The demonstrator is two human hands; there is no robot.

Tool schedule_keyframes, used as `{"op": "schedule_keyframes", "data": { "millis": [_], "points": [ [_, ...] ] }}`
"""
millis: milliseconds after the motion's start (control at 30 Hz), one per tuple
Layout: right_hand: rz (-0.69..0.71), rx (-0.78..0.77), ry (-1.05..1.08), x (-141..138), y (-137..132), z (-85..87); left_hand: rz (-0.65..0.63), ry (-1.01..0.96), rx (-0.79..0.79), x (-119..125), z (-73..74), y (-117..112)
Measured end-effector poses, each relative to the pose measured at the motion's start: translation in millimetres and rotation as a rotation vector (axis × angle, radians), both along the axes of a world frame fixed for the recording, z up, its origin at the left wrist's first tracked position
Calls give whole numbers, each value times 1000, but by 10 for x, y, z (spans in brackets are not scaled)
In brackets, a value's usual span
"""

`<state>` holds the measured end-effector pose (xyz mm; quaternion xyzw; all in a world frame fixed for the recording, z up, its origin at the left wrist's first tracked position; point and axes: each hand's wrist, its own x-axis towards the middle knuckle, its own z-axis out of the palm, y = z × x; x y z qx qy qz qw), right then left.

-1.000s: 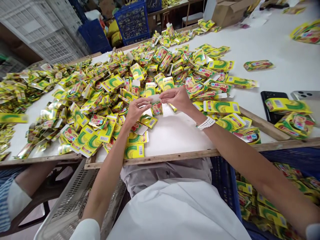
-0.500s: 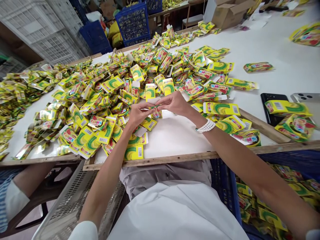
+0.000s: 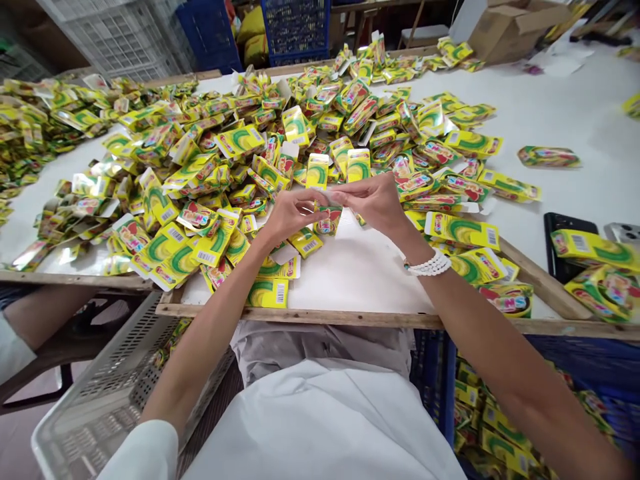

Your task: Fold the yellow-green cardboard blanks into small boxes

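Just in front of the pile, a small yellow-green carton (image 3: 330,223) with colourful print is between my hands. My left hand (image 3: 290,215) pinches it from the left, its fingers curled near the pale top end. From the other side my right hand (image 3: 375,201), with a white beaded bracelet on the wrist, has thumb and fingers closed at that same end. The fingers partly cover the carton and its flap. Two yellow cartons, a left one (image 3: 317,171) and a right one (image 3: 358,165), stand behind my fingertips.
A heap of similar cartons (image 3: 230,143) spreads over the white table (image 3: 365,280), which has a wooden edge (image 3: 320,316). To the right lie a black phone (image 3: 565,267) and a wooden strip (image 3: 545,281). A white crate (image 3: 100,380) and a blue crate (image 3: 435,373) stand below.
The camera view has shifted, so the table contents sit differently in the picture. My fingers have moved slightly at the carton's top end, and more of its printed front shows.
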<state>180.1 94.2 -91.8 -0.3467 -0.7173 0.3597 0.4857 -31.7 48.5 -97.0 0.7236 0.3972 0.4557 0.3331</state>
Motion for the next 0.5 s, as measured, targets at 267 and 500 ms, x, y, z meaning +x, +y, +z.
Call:
{"op": "schedule_keyframes", "data": {
  "millis": [267,500],
  "points": [
    [-4,-402,197,-76,13,11,117,-55,15,7,-113,79],
    [-31,-210,174,-140,-29,-72,152,-42,11,-5,-96,95]
  ]
}}
